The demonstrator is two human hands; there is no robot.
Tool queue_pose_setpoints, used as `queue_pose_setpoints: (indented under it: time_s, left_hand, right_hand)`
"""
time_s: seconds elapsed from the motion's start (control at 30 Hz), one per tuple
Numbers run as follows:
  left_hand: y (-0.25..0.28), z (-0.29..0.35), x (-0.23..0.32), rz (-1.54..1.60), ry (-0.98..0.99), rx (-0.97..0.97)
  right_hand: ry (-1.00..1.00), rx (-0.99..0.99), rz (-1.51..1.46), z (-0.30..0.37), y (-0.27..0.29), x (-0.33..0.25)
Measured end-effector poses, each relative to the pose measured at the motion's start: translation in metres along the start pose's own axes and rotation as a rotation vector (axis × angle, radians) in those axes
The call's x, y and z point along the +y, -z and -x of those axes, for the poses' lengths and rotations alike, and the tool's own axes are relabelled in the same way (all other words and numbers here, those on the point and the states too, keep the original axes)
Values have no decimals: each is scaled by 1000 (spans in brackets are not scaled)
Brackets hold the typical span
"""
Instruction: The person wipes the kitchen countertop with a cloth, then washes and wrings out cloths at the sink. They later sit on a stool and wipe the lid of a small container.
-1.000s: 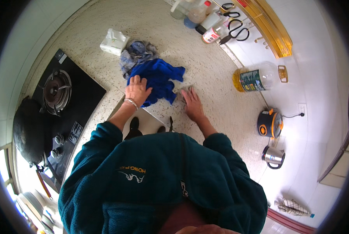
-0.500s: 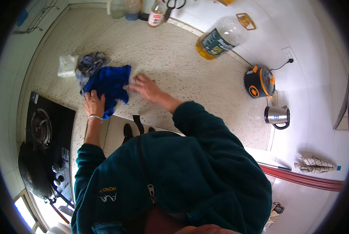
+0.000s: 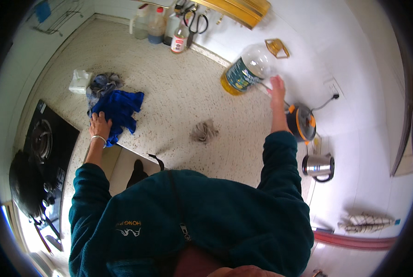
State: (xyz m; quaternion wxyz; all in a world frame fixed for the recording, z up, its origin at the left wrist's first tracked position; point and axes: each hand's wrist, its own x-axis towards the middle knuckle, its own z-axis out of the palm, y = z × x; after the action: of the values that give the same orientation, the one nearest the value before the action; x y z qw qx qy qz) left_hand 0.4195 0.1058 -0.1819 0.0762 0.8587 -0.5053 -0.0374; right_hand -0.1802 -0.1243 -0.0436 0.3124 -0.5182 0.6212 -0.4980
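Observation:
A crumpled blue cloth (image 3: 121,107) lies on the speckled counter. My left hand (image 3: 100,125) rests on its near left edge, fingers stretched out flat. Against the cloth's far side lies a bunched grey-blue rag (image 3: 104,85). My right hand (image 3: 276,87) is raised at the far right, beside a large clear oil bottle (image 3: 246,71) with a dark green label and a little yellow oil. Its fingers are extended and hold nothing I can see; whether they touch the bottle I cannot tell. A small crumpled beige-grey cloth (image 3: 204,131) lies mid-counter.
Left of the counter's front opening is a black gas stove (image 3: 54,143) with a wok (image 3: 25,184). A white tissue pack (image 3: 80,81) sits near the rag. Several bottles line the back wall with scissors (image 3: 195,27). A dark cooker (image 3: 301,122) and steel kettle (image 3: 318,167) stand right.
My right hand has swung from beside the blue cloth to the far right by the oil bottle. The beige-grey cloth now shows mid-counter. My left hand stays on the blue cloth.

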Motion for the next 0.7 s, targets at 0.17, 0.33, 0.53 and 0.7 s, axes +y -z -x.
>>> queue_pose_setpoints:
  time_s: [0.17,0.33,0.53,0.7]
  left_hand:
    - [7,1,2,6,12,-29]
    - [4,-3,-1,41,-2,-39]
    - [5,-4,-3,51,-51,-6]
    - [2,-5,-6,49,-53,-34]
  right_hand:
    - [-13,-89,103,-67,-20,-50]
    - [116,-158,142,-86,-39,-74]
    - [340,6,11,-67,-68,-84]
    - [407,-40,-55,-32,-87,-90]
